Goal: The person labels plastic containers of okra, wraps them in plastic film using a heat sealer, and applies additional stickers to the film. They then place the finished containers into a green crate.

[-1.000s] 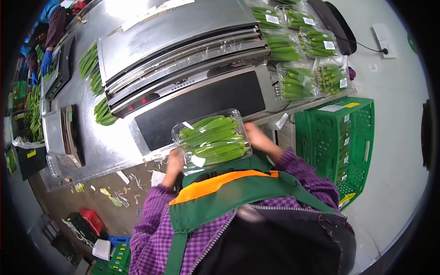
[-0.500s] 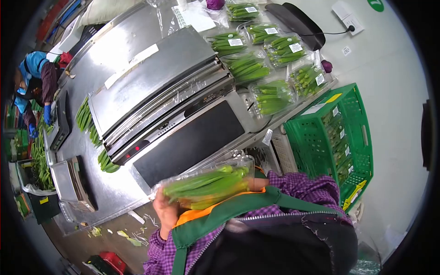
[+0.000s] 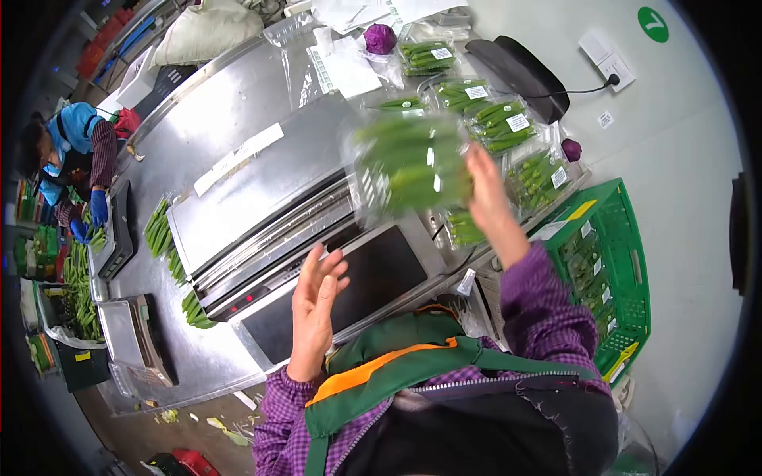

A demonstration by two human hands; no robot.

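A clear-wrapped pack of okra (image 3: 409, 170), blurred by motion, is in my right hand (image 3: 488, 194), gripped at its right edge above the wrapping machine. My left hand (image 3: 313, 309) is raised with fingers apart, holding nothing, near the machine's dark front plate (image 3: 341, 293). The metal film-wrapping machine (image 3: 266, 174) stands on the steel table (image 3: 214, 361). Behind and beside the held pack lie several labelled okra packs (image 3: 500, 127), some partly hidden by it.
A green crate (image 3: 627, 262) with labelled packs stands at the right. Loose okra (image 3: 159, 230) lies left of the machine, near scales (image 3: 131, 333). A co-worker in blue gloves (image 3: 98, 208) works at far left. A purple cabbage (image 3: 379, 39) and papers sit at the back.
The okra pack has moved from near my chest up and forward over the machine in my right hand. My left hand has let go of it and risen, fingers apart.
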